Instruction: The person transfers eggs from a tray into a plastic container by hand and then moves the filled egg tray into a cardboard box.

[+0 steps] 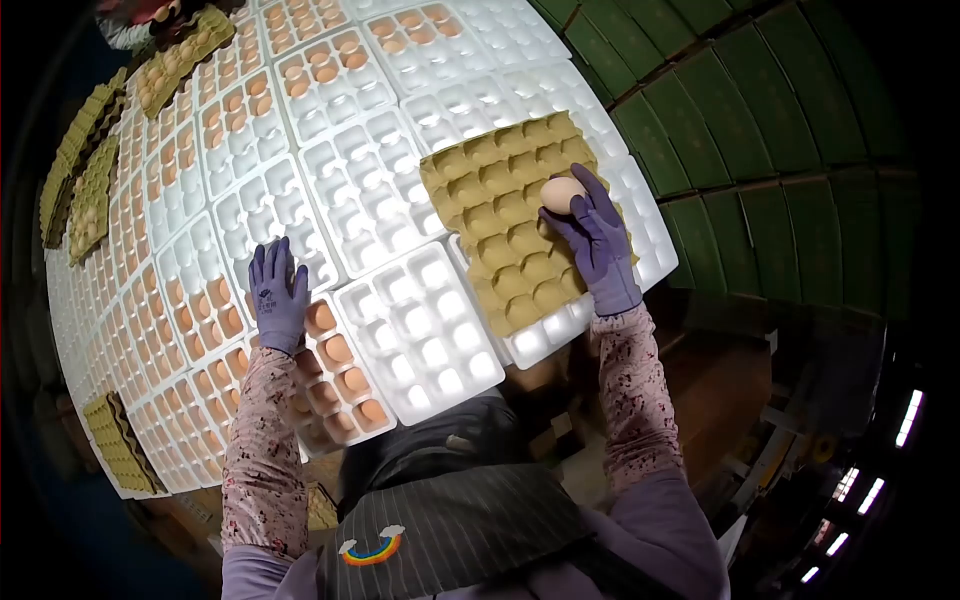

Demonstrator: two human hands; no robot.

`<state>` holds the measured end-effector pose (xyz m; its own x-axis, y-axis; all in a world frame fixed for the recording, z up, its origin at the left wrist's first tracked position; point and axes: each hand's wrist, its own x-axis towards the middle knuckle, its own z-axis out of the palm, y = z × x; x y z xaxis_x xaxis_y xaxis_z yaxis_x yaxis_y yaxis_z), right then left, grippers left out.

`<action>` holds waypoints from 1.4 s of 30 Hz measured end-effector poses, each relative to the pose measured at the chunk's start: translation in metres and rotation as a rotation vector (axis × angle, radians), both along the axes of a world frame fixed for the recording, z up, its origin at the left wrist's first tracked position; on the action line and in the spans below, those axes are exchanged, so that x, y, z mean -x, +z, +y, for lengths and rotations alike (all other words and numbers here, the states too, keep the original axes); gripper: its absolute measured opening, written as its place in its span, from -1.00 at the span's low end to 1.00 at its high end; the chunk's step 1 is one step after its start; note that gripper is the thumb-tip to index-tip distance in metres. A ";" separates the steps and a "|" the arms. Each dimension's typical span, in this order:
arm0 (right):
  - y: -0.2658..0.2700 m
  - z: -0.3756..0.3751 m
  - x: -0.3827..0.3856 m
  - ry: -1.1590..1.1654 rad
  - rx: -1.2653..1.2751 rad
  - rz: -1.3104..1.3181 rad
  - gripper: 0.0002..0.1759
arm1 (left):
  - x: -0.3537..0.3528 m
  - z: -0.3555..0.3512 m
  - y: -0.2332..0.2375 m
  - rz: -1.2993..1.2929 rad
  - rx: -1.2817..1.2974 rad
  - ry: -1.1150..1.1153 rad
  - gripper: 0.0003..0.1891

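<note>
My right hand (pixel 592 235), in a purple glove, grips a pale egg (pixel 562 195) between thumb and fingers. It is over the right part of a yellowish pulp egg tray (pixel 510 215), whose visible cups hold no eggs. That tray lies on top of white foam trays. My left hand (pixel 279 295), gloved alike, has its fingers stretched out over a white foam tray (pixel 270 215). Just below it, a foam tray with brown eggs (pixel 338 350) lies at the near edge, partly hidden by my forearm. Beside that one is a foam tray with bare cups (pixel 422 335).
Many white foam trays cover the table, several filled with eggs (pixel 205 300) to the left. Pulp trays (pixel 95 195) with eggs stand at the far left, another pulp tray (pixel 122 445) at the near left. Green crates (pixel 740 120) are stacked along the right. A person (pixel 140 20) is at the far left edge.
</note>
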<state>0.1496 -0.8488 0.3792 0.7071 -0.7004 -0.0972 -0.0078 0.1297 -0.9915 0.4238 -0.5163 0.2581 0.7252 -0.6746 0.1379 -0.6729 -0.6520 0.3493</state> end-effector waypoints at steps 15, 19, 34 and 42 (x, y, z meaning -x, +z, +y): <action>-0.191 0.418 0.162 -0.844 -0.771 -0.632 -0.66 | -0.009 0.157 0.035 0.024 0.109 -0.511 -0.39; -0.266 0.555 0.136 -0.697 -0.080 0.383 -0.56 | -0.027 0.248 0.036 0.009 -0.151 -0.594 -0.32; -0.751 0.671 -0.075 -0.683 -1.190 -0.334 -0.70 | -0.036 0.339 0.005 0.522 -0.078 -0.138 -0.33; -0.863 0.606 -0.216 -0.483 -0.876 -0.264 -0.63 | -0.002 0.303 -0.010 0.430 -0.188 -0.187 -0.35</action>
<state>0.3656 -0.2423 -0.4835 0.4426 -0.6737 -0.5918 0.4408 0.7381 -0.5107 0.4260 -0.2131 0.2483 0.5536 -0.7831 -0.2832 -0.6057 -0.6121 0.5084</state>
